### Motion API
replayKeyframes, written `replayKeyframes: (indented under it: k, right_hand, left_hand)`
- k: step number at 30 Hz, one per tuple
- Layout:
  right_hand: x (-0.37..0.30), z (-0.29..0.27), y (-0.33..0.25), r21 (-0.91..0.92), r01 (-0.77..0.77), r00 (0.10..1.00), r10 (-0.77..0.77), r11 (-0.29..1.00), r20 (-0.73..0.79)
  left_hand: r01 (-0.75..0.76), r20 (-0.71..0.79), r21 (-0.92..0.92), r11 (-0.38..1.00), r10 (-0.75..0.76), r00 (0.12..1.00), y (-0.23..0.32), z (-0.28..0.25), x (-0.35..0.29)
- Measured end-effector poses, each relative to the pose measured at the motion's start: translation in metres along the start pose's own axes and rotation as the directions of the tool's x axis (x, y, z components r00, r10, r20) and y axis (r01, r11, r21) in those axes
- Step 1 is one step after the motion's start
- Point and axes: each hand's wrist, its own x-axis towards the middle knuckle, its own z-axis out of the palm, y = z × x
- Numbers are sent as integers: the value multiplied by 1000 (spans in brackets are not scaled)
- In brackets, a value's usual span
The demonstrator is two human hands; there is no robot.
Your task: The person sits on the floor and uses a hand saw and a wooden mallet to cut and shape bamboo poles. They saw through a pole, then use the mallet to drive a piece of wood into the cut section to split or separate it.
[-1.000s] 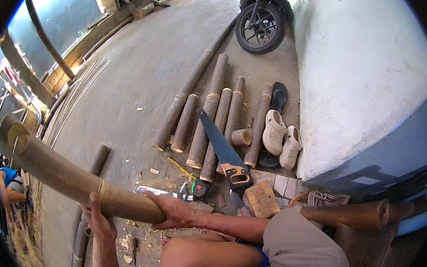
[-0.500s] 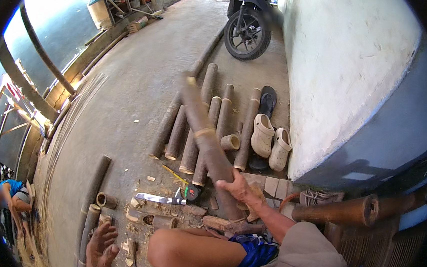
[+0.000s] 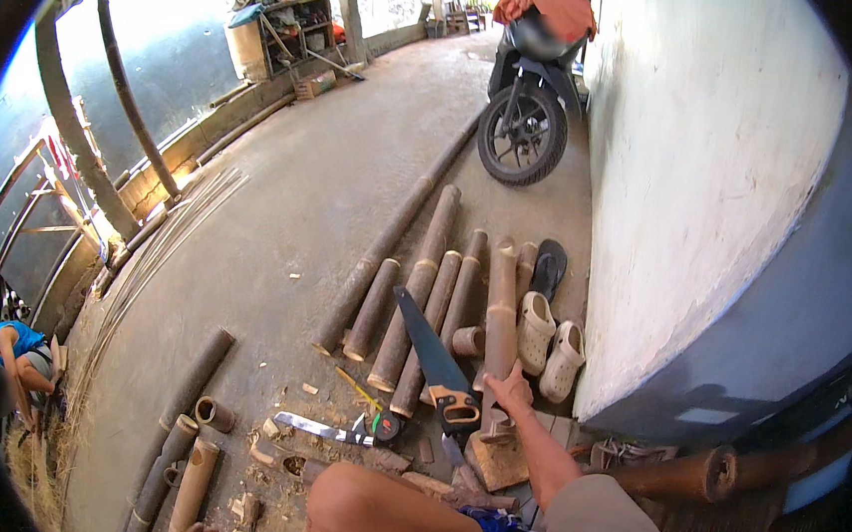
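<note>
Gripping the tan bamboo pole (image 3: 500,317), the right hand (image 3: 512,393) lays it alongside the other cut bamboo lengths (image 3: 422,296); left hand unseen.

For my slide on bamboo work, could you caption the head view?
Right hand sets a bamboo pole beside a handsaw.

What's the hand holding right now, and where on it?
The right hand grips a bamboo pole near its lower end, laying it beside the other bamboo pieces. The left hand isn't visible.

floor (image 3: 290,215): concrete | wall (image 3: 714,169): white | light: daylight, probably open-sided
</note>
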Motion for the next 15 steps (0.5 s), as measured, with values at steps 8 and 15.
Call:
replayKeyframes:
  k: [8, 15]
  right_hand:
    - [-35, -21, -29, -317, 324, 940, -342, 891, -3]
    - [-167, -108, -110, 16, 878, 402, -754, 479, 520]
  left_hand:
    - [348, 403, -101, 932, -281, 871, 41, 3, -106]
    - [641, 639, 132, 756, -560, 527, 28, 30, -104]
